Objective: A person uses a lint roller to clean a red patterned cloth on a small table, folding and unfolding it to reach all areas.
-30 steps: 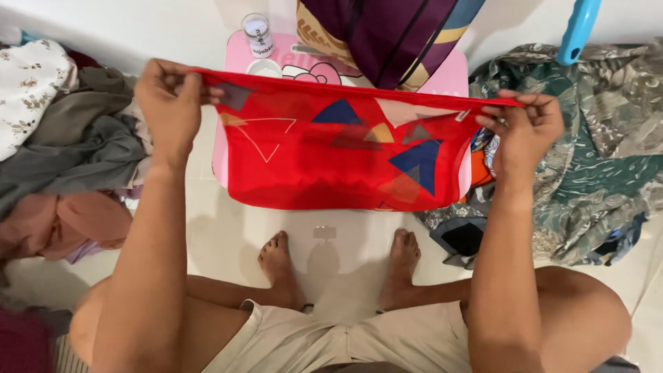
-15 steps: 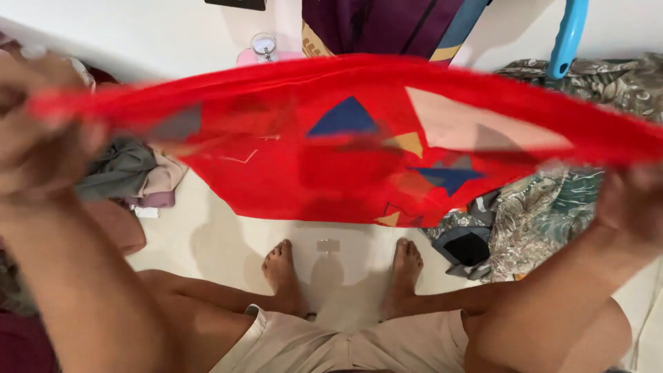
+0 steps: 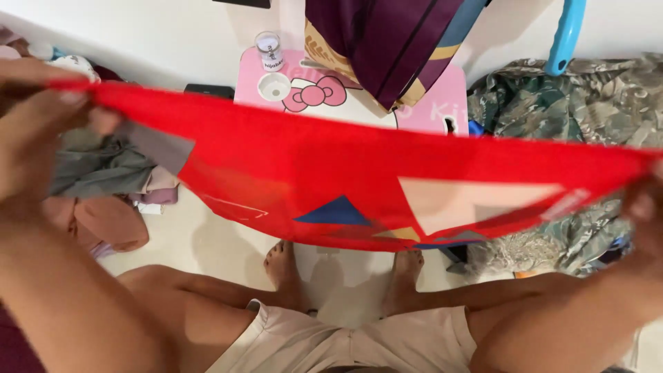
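Observation:
A red cloth (image 3: 290,173) with coloured triangles is stretched wide across the view, close to the camera. My left hand (image 3: 34,131) pinches its left corner at the far left. At the right edge, my right hand (image 3: 646,207) grips the other corner. The cloth hangs between them above my legs and feet and hides part of the pink table behind it.
A small pink table (image 3: 428,103) stands against the white wall, with a small jar (image 3: 269,52), a round lid (image 3: 274,86) and a purple striped garment (image 3: 387,41) on it. Clothes (image 3: 103,173) are piled at left, a camouflage-patterned cloth (image 3: 573,110) lies at right, a blue handle (image 3: 565,34) above it.
The cloth has been pulled wider and lifted nearer the camera, and both hands have spread to the frame edges. The view has tipped slightly, showing more of the pink table.

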